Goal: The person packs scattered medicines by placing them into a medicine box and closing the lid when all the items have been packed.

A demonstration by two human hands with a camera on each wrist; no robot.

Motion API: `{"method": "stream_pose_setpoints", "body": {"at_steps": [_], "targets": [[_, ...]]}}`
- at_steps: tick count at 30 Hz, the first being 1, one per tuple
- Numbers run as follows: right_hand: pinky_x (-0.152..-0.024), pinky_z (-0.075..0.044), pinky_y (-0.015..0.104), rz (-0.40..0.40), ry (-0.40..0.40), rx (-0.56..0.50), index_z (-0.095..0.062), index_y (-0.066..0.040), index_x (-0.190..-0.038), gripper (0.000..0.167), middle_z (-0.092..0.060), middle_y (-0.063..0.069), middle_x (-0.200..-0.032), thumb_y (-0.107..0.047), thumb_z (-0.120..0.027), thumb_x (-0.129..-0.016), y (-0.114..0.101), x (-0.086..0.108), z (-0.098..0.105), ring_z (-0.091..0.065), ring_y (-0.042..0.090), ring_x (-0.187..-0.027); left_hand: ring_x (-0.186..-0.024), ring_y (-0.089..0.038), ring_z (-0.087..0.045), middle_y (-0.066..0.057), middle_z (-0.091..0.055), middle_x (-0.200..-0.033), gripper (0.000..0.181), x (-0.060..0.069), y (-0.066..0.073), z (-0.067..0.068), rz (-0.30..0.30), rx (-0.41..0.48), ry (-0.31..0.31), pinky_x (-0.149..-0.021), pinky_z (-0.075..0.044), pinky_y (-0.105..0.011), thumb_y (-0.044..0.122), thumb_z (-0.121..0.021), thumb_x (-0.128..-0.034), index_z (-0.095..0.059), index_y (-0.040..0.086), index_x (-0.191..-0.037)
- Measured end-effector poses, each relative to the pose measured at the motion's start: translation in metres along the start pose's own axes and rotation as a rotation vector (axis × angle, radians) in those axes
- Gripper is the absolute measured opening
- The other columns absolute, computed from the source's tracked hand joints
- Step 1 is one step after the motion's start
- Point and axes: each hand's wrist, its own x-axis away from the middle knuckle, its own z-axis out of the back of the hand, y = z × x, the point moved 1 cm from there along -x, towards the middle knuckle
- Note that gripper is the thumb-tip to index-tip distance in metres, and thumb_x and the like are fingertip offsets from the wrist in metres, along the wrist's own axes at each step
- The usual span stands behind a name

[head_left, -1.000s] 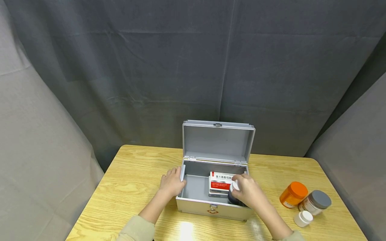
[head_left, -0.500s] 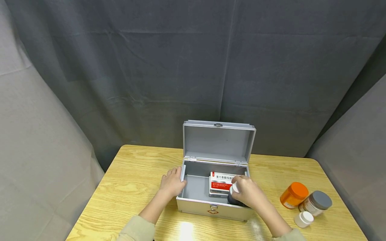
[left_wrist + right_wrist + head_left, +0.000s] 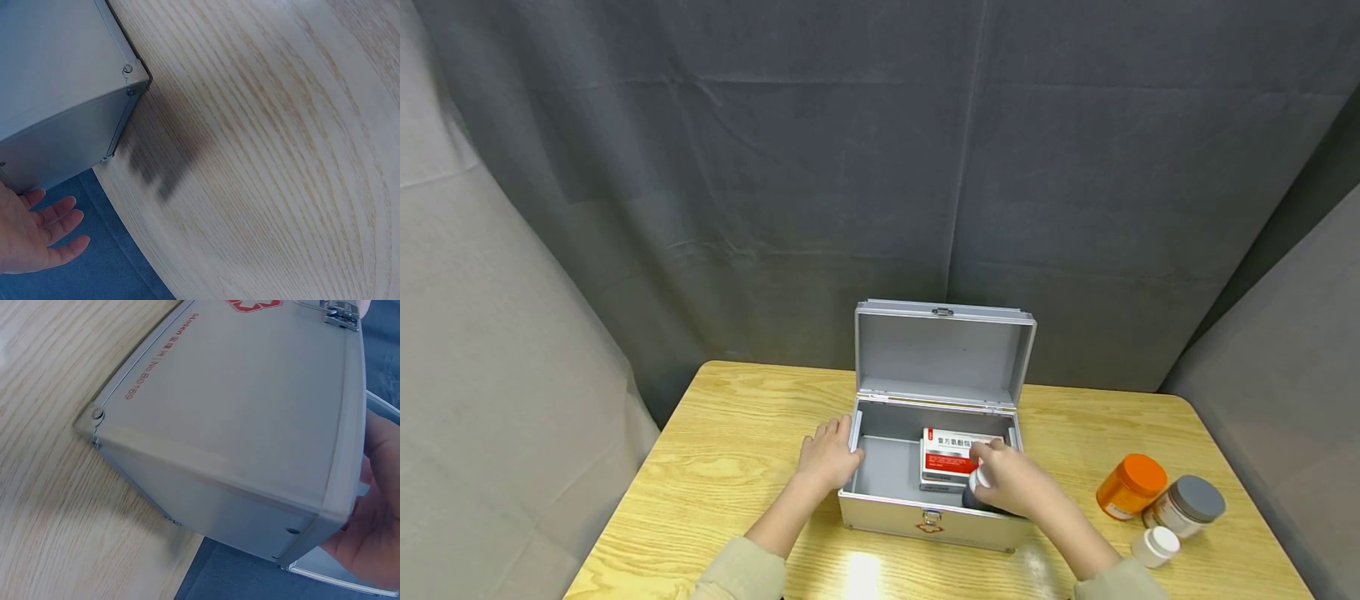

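Note:
An aluminium first-aid case stands on the table, its lid raised. My left hand rests at the case's left rim, thumb over the edge; in the left wrist view its fingers are spread and nearly straight beside the wall. Inside the case, my right hand grips a dark bottle with a white cap, near the front right. Most of the bottle is hidden by the hand and front wall. White-and-red medicine cartons lie stacked just behind and left of the bottle.
On the table to the right stand an orange jar, a grey-lidded jar and a small white bottle, close together. The wooden table ends at a dark grey curtain behind; lighter cloth hangs at both sides.
My right hand has moved slightly left and lower inside the case with the bottle, showing more of the upper carton. The left hand keeps its place on the rim.

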Motion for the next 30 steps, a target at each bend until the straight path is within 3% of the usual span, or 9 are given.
{"method": "stream_pose_setpoints", "body": {"at_steps": [8,14,22,30], "targets": [[-0.052,-0.038,0.027,0.062,-0.090,0.016,-0.057,-0.008,-0.089,0.026,-0.052,0.002,-0.078,-0.013,-0.070,-0.068,0.0033,-0.0013,-0.0052,-0.040,0.010,-0.058,-0.123,-0.038,-0.038,-0.018,-0.043,-0.133,0.058,-0.0001,0.0000,-0.0008,0.002,0.004,0.005,-0.095,-0.032,-0.057,0.034,-0.050,-0.0859,-0.036,0.005,-0.134],[-0.053,-0.040,0.027,0.088,-0.112,0.036,-0.055,-0.009,-0.083,0.024,-0.048,0.001,-0.076,-0.013,-0.070,-0.066,0.0036,-0.0024,-0.0091,-0.043,0.010,-0.060,-0.123,-0.038,-0.038,-0.018,-0.043,-0.133,0.058,-0.0004,-0.0004,-0.0010,0.003,0.000,0.004,-0.095,-0.032,-0.057,0.034,-0.049,-0.0859,-0.036,0.005,-0.134],[-0.056,-0.046,0.031,0.076,-0.183,0.056,-0.055,-0.010,-0.083,0.025,-0.053,0.006,-0.079,-0.016,-0.074,-0.066,0.0021,-0.0027,-0.0094,-0.050,0.014,-0.062,-0.121,-0.037,-0.040,-0.017,-0.045,-0.131,0.057,-0.0009,0.0000,-0.0011,-0.001,-0.002,0.008,-0.093,-0.034,-0.056,0.034,-0.050,-0.0856,-0.037,0.005,-0.133],[-0.055,-0.045,0.032,0.093,-0.235,0.094,-0.053,-0.010,-0.081,0.027,-0.050,0.003,-0.077,-0.018,-0.076,-0.068,0.0026,-0.0047,-0.0102,-0.048,0.014,-0.060,-0.122,-0.037,-0.039,-0.017,-0.044,-0.132,0.057,-0.0007,-0.0006,-0.0010,0.001,0.003,0.008,-0.094,-0.033,-0.056,0.034,-0.050,-0.0856,-0.037,0.005,-0.133]]}}
